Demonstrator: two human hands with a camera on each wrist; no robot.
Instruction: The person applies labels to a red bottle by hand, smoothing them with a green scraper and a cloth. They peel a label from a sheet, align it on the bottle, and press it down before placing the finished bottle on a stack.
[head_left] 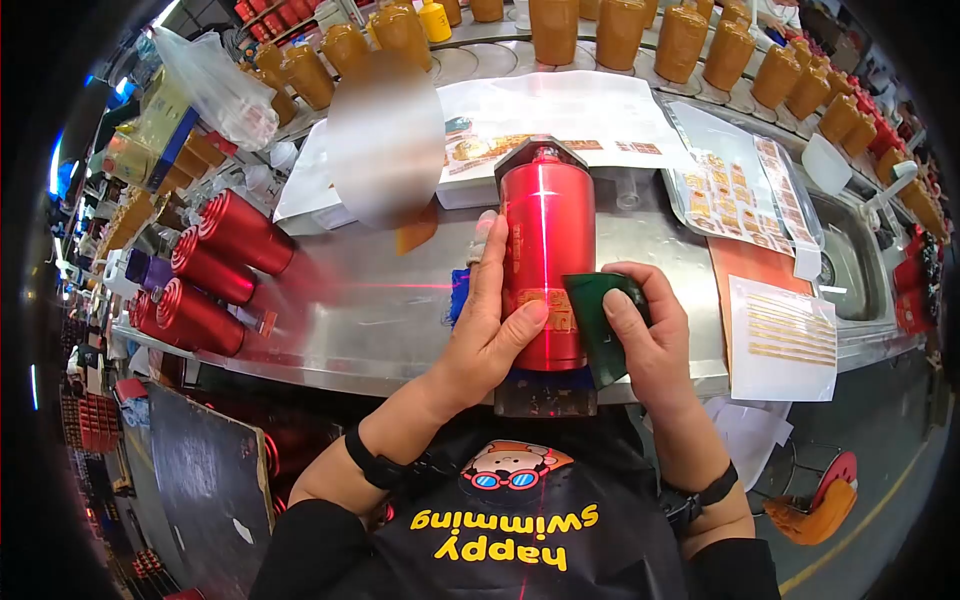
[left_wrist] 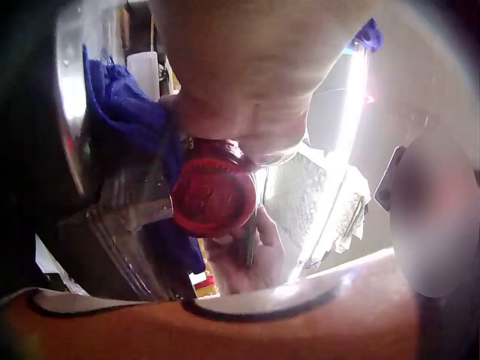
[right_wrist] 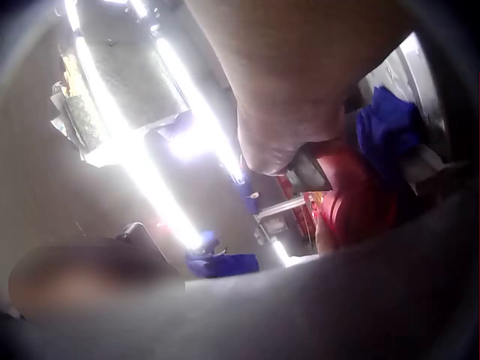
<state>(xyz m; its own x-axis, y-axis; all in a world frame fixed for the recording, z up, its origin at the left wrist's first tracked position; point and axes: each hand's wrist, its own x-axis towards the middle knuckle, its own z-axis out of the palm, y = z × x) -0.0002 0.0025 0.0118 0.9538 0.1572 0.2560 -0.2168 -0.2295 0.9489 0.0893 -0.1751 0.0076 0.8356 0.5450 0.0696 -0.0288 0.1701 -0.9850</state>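
A red metallic bottle (head_left: 545, 240) lies lengthwise in a jig (head_left: 545, 392) at the metal table's front edge, a red laser line running along it. My left hand (head_left: 492, 322) holds the bottle from its left side, thumb on a gold label (head_left: 553, 308). My right hand (head_left: 640, 335) grips a dark green squeegee card (head_left: 598, 320) against the bottle's right side by the label. The left wrist view shows the bottle's round end (left_wrist: 214, 196) below my palm. In the right wrist view the red bottle (right_wrist: 360, 199) is partly hidden by my hand.
Three red bottles (head_left: 215, 265) lie on the table's left. Sticker sheets (head_left: 745, 190) and a paper (head_left: 785, 335) lie at right by a sink (head_left: 850, 265). Several amber bottles (head_left: 620, 35) line the back. A blue cloth (head_left: 458, 293) sits behind my left hand.
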